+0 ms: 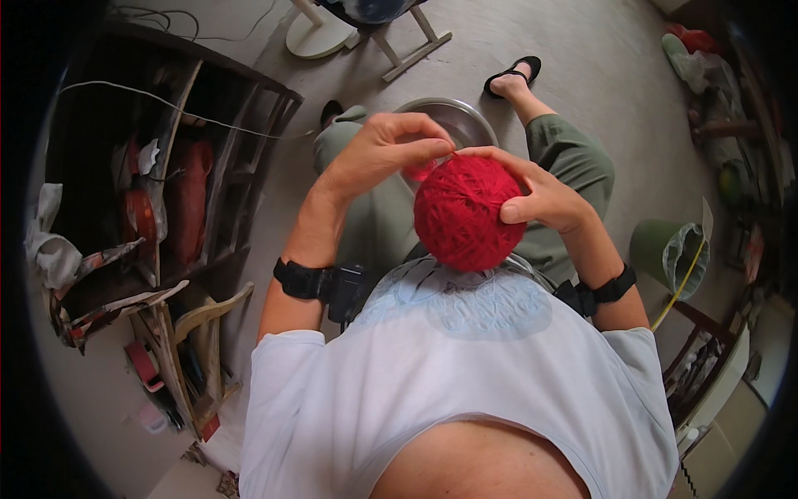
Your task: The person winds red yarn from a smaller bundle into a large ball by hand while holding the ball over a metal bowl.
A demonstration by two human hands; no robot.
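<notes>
A large ball of red yarn (467, 214) is held up in front of my body, over my lap. My right hand (544, 195) grips it from the right, thumb on the near side and fingers over the top. My left hand (391, 154) is closed in a pinch at the ball's upper left edge, where a thin red strand shows at the fingertips. Beyond the ball a round metal basin (478, 125) sits between my legs, partly hidden by my hands and the ball. Something red and translucent (421, 172) shows just behind the ball.
On the left stands a dark wooden shelf (270, 98) with red and orange items, a white cord (199, 116) crossing it. Below it is a wooden stool (162, 358). A green lined bin (652, 249) stands at right. A stand with wooden feet (420, 54) is ahead.
</notes>
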